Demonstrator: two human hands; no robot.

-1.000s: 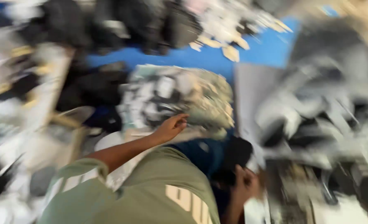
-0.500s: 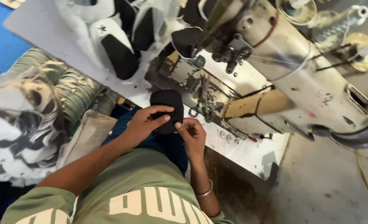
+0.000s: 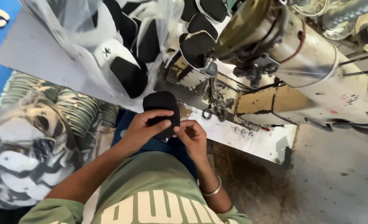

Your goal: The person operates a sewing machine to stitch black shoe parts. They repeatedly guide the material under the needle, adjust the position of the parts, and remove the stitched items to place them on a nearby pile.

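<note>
A black fabric shoe piece is held in front of my chest, just below the edge of the sewing table. My left hand wraps over it from the left, fingers across its lower half. My right hand pinches its lower right edge with thumb and fingers. A worn cream industrial sewing machine stands on the table just beyond the piece, its needle area a short way to the upper right of my hands.
A clear plastic bag of black-and-white shoe pieces lies on the table's left part. More black pieces sit beside the machine. A bagged stack of printed pieces stands at my left. Bare concrete floor lies to the right.
A second ago the view was blurred and turned toward the piles at my left, with my left hand reaching there. Now I face the machine, both hands closed on the black piece.
</note>
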